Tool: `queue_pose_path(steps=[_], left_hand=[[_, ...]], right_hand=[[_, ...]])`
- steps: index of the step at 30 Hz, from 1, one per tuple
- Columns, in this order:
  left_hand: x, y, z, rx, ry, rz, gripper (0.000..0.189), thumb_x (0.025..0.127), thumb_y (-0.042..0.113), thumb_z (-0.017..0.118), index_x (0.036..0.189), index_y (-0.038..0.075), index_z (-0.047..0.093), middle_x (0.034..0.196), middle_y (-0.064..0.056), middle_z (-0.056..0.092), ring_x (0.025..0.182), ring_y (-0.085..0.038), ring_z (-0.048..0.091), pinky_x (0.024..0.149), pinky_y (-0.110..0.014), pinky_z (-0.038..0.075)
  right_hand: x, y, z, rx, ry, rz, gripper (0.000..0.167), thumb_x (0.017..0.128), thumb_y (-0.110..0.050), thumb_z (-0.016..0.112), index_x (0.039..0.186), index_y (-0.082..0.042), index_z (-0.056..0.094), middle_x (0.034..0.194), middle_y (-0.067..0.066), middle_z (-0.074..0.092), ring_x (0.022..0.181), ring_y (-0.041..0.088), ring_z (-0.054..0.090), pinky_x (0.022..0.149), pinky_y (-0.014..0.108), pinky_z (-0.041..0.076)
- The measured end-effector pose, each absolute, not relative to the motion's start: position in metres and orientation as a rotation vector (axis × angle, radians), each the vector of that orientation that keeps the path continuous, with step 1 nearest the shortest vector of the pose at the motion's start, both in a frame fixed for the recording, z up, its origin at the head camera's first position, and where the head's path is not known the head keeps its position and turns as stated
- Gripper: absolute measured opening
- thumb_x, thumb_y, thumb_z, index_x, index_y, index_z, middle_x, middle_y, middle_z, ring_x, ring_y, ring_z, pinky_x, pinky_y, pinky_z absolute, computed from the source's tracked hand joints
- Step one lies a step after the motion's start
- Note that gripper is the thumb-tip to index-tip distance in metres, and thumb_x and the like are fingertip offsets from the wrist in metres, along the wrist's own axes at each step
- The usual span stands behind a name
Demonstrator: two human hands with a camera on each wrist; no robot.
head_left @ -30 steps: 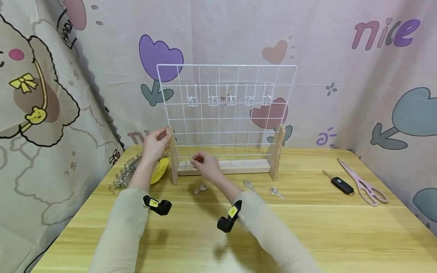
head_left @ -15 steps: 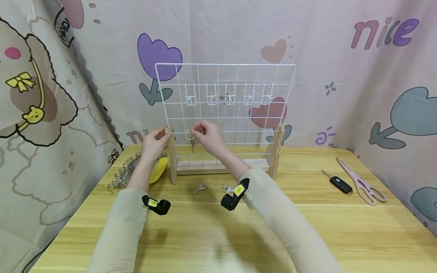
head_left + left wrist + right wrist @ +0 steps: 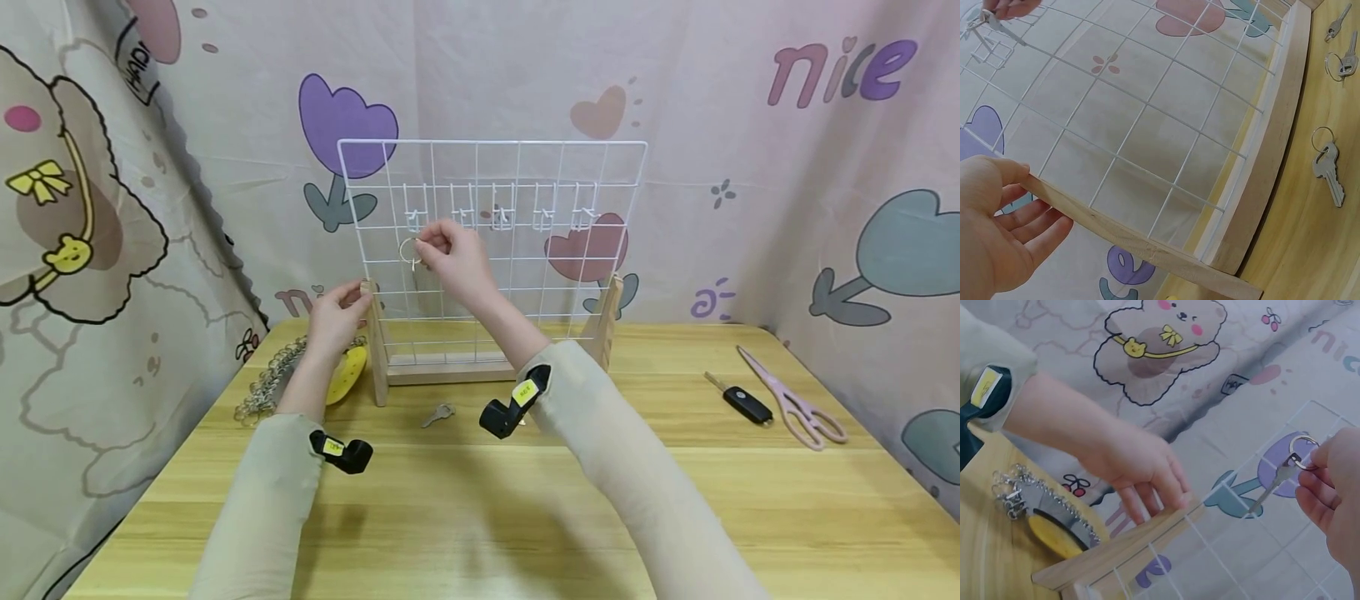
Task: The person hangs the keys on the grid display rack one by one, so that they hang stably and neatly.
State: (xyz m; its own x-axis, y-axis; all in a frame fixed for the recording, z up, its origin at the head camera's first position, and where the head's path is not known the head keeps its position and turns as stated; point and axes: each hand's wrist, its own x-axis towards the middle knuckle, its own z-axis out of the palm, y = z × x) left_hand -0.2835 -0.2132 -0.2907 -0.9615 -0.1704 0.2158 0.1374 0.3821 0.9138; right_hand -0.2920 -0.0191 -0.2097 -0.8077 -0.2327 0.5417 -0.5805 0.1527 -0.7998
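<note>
My right hand (image 3: 459,258) pinches a key ring with a silver key (image 3: 1280,476) hanging from it. It holds the ring in front of the white wire grid rack (image 3: 487,260), just below the leftmost of several white hooks (image 3: 543,218). At the rack's left side, my left hand (image 3: 335,321) grips the top of the wooden post (image 3: 1116,228), thumb on one side and fingers on the other. A loose key on a ring (image 3: 1330,169) lies on the table before the rack. Two more keys (image 3: 1347,64) on the table show in the left wrist view; my right forearm mostly covers them in the head view.
Behind my left forearm lies a yellow oval object (image 3: 348,375) beside a grey curved piece edged with small metal rings and clasps (image 3: 1057,500). A black car key (image 3: 747,406) and pink-handled scissors (image 3: 798,407) lie at the right. Printed cloth hangs behind the table.
My right hand has risen from the rack's base to just under the left hook, lifting the key ring and key. The left hand stays on the post.
</note>
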Motion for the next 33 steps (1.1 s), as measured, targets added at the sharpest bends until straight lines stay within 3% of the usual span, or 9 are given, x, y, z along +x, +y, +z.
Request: queue_pose_path(steps=[7, 14, 23, 33], left_hand=[[-0.283, -0.213, -0.29, 0.025, -2.375, -1.609, 0.048, 0.097, 0.023, 0.049, 0.14, 0.003, 0.039, 0.138, -0.019, 0.043, 0.121, -0.03, 0.045, 0.094, -0.041, 0.046], [-0.284, -0.213, -0.29, 0.039, -2.394, -1.595, 0.049, 0.098, 0.024, 0.048, 0.141, 0.004, 0.037, 0.139, -0.017, 0.042, 0.122, -0.029, 0.044, 0.094, -0.04, 0.046], [-0.283, -0.214, -0.292, 0.031, -2.393, -1.593, 0.05, 0.098, 0.026, 0.048, 0.142, 0.004, 0.037, 0.139, -0.019, 0.041, 0.122, -0.03, 0.044, 0.095, -0.04, 0.046], [-0.281, -0.213, -0.291, 0.049, -2.396, -1.588, 0.049, 0.097, 0.025, 0.048, 0.141, 0.004, 0.039, 0.139, -0.018, 0.042, 0.121, -0.03, 0.045, 0.092, -0.038, 0.048]], right_hand=[[-0.291, -0.02, -0.198, 0.737, -2.111, 1.787, 0.01, 0.09, 0.0, 0.057, 0.096, 0.008, 0.059, 0.076, 0.005, 0.054, 0.07, 0.025, 0.059, 0.062, 0.022, 0.053], [-0.292, -0.028, -0.192, 0.643, -2.059, 1.872, 0.01, 0.089, 0.001, 0.057, 0.095, 0.009, 0.058, 0.075, 0.006, 0.053, 0.061, 0.01, 0.054, 0.062, 0.021, 0.054], [-0.295, -0.035, -0.193, 0.514, -2.098, 1.76, 0.008, 0.089, -0.002, 0.059, 0.093, 0.004, 0.06, 0.074, 0.006, 0.056, 0.06, 0.012, 0.056, 0.059, 0.019, 0.053], [-0.299, -0.03, -0.208, 0.519, -2.098, 1.883, 0.009, 0.087, 0.001, 0.059, 0.09, 0.009, 0.059, 0.065, 0.002, 0.051, 0.053, 0.006, 0.051, 0.052, 0.015, 0.048]])
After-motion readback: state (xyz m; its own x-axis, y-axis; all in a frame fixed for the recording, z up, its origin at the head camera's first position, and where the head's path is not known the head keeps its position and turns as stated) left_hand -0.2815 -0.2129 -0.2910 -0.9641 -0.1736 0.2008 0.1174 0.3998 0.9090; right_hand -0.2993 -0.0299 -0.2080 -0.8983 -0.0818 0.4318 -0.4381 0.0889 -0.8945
